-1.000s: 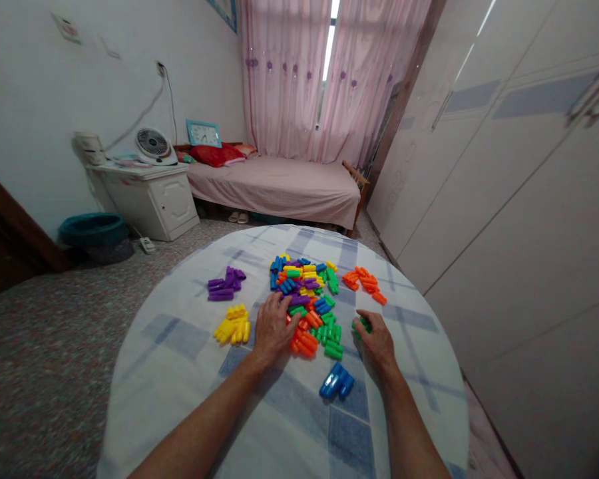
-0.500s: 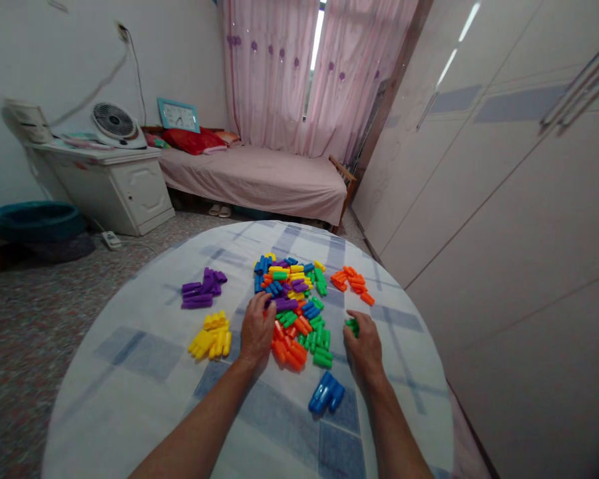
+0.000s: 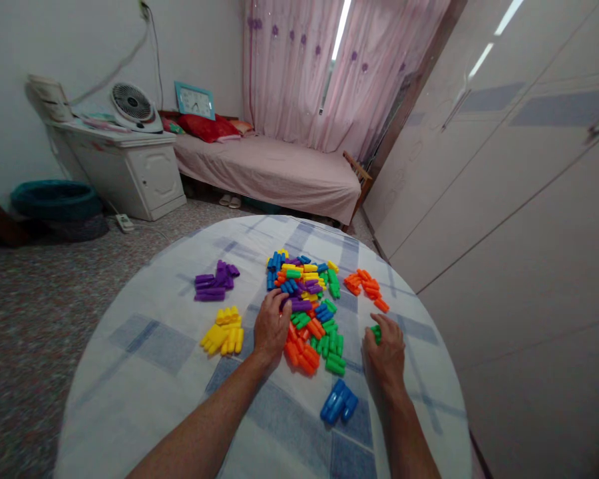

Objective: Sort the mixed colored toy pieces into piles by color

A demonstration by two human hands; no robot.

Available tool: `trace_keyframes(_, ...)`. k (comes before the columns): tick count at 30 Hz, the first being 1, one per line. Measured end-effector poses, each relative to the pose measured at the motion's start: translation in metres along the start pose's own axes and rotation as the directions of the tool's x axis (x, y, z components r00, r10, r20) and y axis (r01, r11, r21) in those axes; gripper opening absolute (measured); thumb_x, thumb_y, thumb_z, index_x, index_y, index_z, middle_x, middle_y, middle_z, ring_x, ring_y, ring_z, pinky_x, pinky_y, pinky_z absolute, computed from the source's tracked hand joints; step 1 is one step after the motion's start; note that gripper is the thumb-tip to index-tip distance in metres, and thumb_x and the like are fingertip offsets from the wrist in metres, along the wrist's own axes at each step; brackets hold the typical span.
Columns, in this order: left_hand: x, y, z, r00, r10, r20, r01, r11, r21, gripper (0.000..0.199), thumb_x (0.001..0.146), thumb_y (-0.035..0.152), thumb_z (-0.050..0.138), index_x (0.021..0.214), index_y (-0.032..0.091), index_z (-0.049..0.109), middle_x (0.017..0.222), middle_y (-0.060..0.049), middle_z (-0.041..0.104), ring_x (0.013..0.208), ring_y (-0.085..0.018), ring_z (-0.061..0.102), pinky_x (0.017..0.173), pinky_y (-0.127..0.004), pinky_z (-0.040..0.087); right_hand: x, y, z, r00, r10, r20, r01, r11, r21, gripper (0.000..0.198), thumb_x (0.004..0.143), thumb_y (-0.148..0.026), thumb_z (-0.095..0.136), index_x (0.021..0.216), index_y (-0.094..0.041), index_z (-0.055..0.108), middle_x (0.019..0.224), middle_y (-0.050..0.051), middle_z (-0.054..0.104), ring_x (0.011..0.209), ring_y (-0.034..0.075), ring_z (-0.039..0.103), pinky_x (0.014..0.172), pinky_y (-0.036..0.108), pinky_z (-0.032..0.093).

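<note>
My left hand point(image 3: 271, 328) rests at the left edge of a mixed pile of plastic toy blocks, its fingers curled at the end of a purple block point(image 3: 299, 305). Over to the right of the pile, my right hand point(image 3: 388, 348) is closed on a green block point(image 3: 376, 333), partly hidden by the fingers, low over the cloth. The pile mixes colours, with orange blocks point(image 3: 302, 352) and green blocks point(image 3: 335, 363) at its near side. Separate groups lie around it: purple blocks point(image 3: 217, 283), yellow blocks point(image 3: 224, 332), orange blocks point(image 3: 367, 286) and blue blocks point(image 3: 339, 402).
A checked cloth covers the round table point(image 3: 144, 406). Beyond stand a bed point(image 3: 279, 166), a white cabinet point(image 3: 154, 179) with a fan point(image 3: 132, 105), and a teal-rimmed bin point(image 3: 54, 199). Tall wardrobe doors point(image 3: 504, 233) line the right side.
The camera view has shifted, so everything appears farther right. My right hand has moved slightly right, away from the pile, with the green block. My left hand stays at the pile.
</note>
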State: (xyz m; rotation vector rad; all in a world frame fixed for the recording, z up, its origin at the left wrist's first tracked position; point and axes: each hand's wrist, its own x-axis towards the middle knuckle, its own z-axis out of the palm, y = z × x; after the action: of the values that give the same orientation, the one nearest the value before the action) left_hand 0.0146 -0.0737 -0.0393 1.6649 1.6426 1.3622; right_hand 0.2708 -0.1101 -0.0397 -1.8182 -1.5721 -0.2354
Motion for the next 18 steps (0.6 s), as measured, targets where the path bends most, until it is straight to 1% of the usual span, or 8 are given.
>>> trace_keyframes(3, 0.000, 0.000, 0.000, 1.000, -0.008, 0.003, 0.008, 1.000, 0.007, 0.030, 0.090, 0.031, 0.041, 0.107, 0.018, 0.061, 0.123, -0.008, 0.054, 0.117, -0.021, 0.050, 0.103, -0.039, 0.039, 0.000, -0.018, 0.002, 0.990, -0.139, 0.031, 0.135, 0.985, 0.106, 0.034, 0.082, -0.031, 0.043, 0.107, -0.015, 0.061, 0.112, 0.012, 0.059, 0.110, 0.024, 0.049, 0.097, 0.043, 0.036)
trace_keyframes(6, 0.001, -0.001, 0.000, 1.000, -0.005, -0.001, 0.005, 1.000, 0.015, 0.030, 0.089, 0.031, 0.042, 0.107, 0.018, 0.061, 0.124, -0.008, 0.053, 0.116, -0.021, 0.050, 0.102, -0.039, 0.040, 0.001, -0.026, 0.006, 0.972, -0.200, 0.125, 0.181, 0.972, 0.153, 0.032, 0.084, -0.030, 0.044, 0.107, -0.017, 0.061, 0.113, 0.011, 0.059, 0.112, 0.023, 0.049, 0.097, 0.041, 0.038)
trace_keyframes(8, 0.001, -0.001, 0.001, 1.000, -0.001, 0.000, 0.001, 1.000, 0.020, 0.029, 0.089, 0.031, 0.042, 0.106, 0.018, 0.062, 0.123, -0.009, 0.054, 0.116, -0.021, 0.050, 0.102, -0.039, 0.040, 0.001, -0.024, 0.008, 0.959, -0.198, 0.201, 0.174, 0.976, 0.131, 0.031, 0.083, -0.028, 0.044, 0.106, -0.018, 0.063, 0.113, 0.010, 0.060, 0.112, 0.023, 0.050, 0.095, 0.041, 0.040)
trace_keyframes(10, 0.001, -0.001, 0.001, 1.000, -0.001, 0.003, 0.001, 1.000, 0.020, 0.029, 0.089, 0.031, 0.042, 0.105, 0.018, 0.062, 0.123, -0.008, 0.054, 0.116, -0.021, 0.051, 0.102, -0.039, 0.040, 0.003, -0.017, 0.009, 0.952, -0.182, 0.247, 0.163, 0.982, 0.095, 0.031, 0.082, -0.025, 0.043, 0.105, -0.018, 0.064, 0.112, 0.011, 0.061, 0.111, 0.024, 0.051, 0.094, 0.041, 0.041)
trace_keyframes(13, 0.001, -0.001, 0.001, 1.000, -0.007, 0.005, 0.007, 1.000, 0.027, 0.028, 0.088, 0.031, 0.043, 0.104, 0.018, 0.063, 0.123, -0.008, 0.054, 0.116, -0.022, 0.051, 0.101, -0.039, 0.041, 0.008, -0.007, 0.007, 0.953, -0.154, 0.261, 0.145, 0.988, 0.053, 0.031, 0.081, -0.021, 0.042, 0.100, -0.016, 0.065, 0.109, 0.011, 0.062, 0.108, 0.024, 0.053, 0.095, 0.041, 0.040)
trace_keyframes(15, 0.001, -0.001, 0.001, 1.000, -0.009, 0.007, 0.009, 0.999, 0.036, 0.028, 0.088, 0.030, 0.044, 0.104, 0.018, 0.063, 0.123, -0.009, 0.054, 0.115, -0.022, 0.051, 0.101, -0.039, 0.041, 0.014, -0.005, 0.005, 0.956, -0.136, 0.259, 0.129, 0.991, 0.042, 0.029, 0.081, -0.021, 0.042, 0.098, -0.016, 0.065, 0.106, 0.012, 0.063, 0.105, 0.024, 0.054, 0.095, 0.042, 0.041)
trace_keyframes(18, 0.001, 0.000, 0.001, 1.000, -0.006, 0.011, 0.005, 0.999, 0.039, 0.028, 0.088, 0.030, 0.043, 0.105, 0.019, 0.062, 0.124, -0.008, 0.053, 0.116, -0.021, 0.051, 0.101, -0.039, 0.041, 0.022, -0.013, 0.006, 0.946, -0.166, 0.278, 0.137, 0.983, 0.123, 0.030, 0.081, -0.022, 0.044, 0.103, -0.017, 0.064, 0.107, 0.011, 0.063, 0.104, 0.023, 0.055, 0.095, 0.042, 0.042)
